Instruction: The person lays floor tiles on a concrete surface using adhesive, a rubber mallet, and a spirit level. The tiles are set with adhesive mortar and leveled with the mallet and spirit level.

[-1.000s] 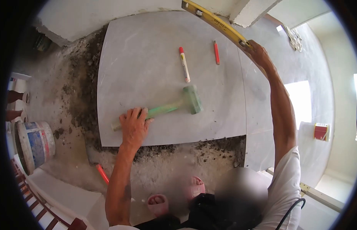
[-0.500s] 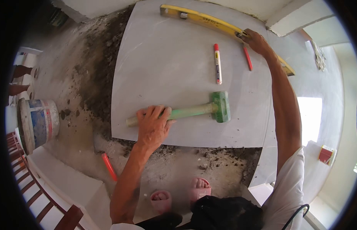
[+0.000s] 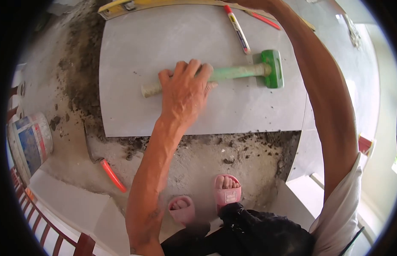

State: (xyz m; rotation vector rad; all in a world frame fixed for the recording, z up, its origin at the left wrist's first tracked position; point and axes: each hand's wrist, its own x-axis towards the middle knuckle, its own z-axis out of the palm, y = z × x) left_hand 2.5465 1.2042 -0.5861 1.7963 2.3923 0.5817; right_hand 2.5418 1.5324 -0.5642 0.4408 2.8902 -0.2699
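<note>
My left hand (image 3: 185, 91) is closed over the pale handle of a green-headed mallet (image 3: 273, 69), which lies across a large grey tile (image 3: 232, 106). At the top edge is my right hand (image 3: 245, 2), mostly cut off by the frame, so its fingers are hidden. It is next to a yellow spirit level (image 3: 115, 9) along the tile's far side. A white marker with a red cap (image 3: 237, 30) and a red pencil-like stick (image 3: 266, 20) lie on the tile near the level.
Rough mortar (image 3: 85, 81) borders the tile's left side. A red-handled tool (image 3: 113, 176) lies on the dusty floor, and a stained bucket (image 3: 32, 138) stands at left. My pink sandals (image 3: 227, 195) are below the tile. Dark red railings (image 3: 47, 224) run along the lower left.
The view has shifted, bringing the tile higher in the frame. The mallet, with my left hand on it, has moved right relative to the marker. My right hand has mostly left the view.
</note>
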